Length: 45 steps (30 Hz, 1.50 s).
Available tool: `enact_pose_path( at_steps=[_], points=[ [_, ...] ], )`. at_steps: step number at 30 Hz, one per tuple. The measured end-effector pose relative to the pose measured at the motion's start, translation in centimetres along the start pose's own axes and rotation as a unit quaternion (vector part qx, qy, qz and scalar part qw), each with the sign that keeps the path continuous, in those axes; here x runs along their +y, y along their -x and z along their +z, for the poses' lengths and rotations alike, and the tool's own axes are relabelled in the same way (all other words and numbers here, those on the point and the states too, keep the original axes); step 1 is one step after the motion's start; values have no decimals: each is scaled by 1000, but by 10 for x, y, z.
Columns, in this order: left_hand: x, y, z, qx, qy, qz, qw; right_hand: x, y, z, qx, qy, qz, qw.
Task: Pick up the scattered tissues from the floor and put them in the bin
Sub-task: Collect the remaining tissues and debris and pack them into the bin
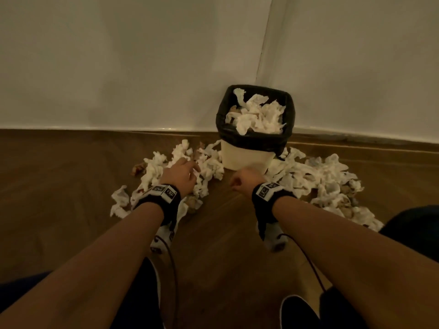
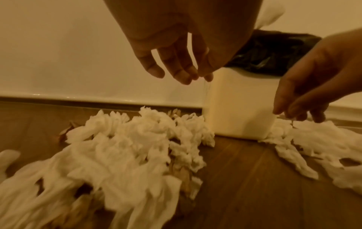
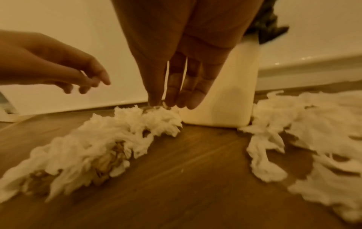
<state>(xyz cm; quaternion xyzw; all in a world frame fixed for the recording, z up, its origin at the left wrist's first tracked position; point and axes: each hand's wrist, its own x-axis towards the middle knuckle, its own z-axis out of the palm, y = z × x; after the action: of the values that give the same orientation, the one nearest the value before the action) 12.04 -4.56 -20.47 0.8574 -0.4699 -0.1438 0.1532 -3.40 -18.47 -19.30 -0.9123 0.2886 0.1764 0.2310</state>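
Observation:
A cream bin with a black liner stands in the room's corner, heaped with white tissues. On the wooden floor, crumpled tissues lie in two piles, one left of the bin and one to its right. My left hand hovers over the left pile, its fingers hanging loose and holding nothing. My right hand hangs in front of the bin between the piles, fingers straight down and empty.
White walls and a skirting board close off the corner behind the bin. Some brown scraps lie mixed into the tissues. Bare floor runs between the piles toward my knees and shoes. Wrist-camera cables trail below my arms.

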Motion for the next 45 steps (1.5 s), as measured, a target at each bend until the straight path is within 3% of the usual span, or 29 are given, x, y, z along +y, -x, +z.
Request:
enact_pose_path(
  at_steps=[6,11,15,20,25,34,41,45],
  points=[
    [-22,10,27,-34,-25,-8,999,33,-33,54,7,-24,45,999],
    [-35,10,44,-20,-12,-15,1000,52,-48,93,-12,-65,76,995],
    [-42,8,52,-31,1,-17,999,65,-47,112,31,-126,87,988],
    [-46,6,63,-26,17,-33,999,64,-51,120,106,-208,101,967],
    [-46,3,68,-14,24,-27,999,61,-51,127,154,-207,98,961],
    [-46,-2,62,11,15,-24,1000,63,-59,115,111,-176,123,970],
    [-36,-11,63,-57,-69,20,996,65,-56,98,96,-265,180,943],
    [-32,-12,70,-166,-220,73,958,63,-54,96,90,-301,199,928]
  ],
)
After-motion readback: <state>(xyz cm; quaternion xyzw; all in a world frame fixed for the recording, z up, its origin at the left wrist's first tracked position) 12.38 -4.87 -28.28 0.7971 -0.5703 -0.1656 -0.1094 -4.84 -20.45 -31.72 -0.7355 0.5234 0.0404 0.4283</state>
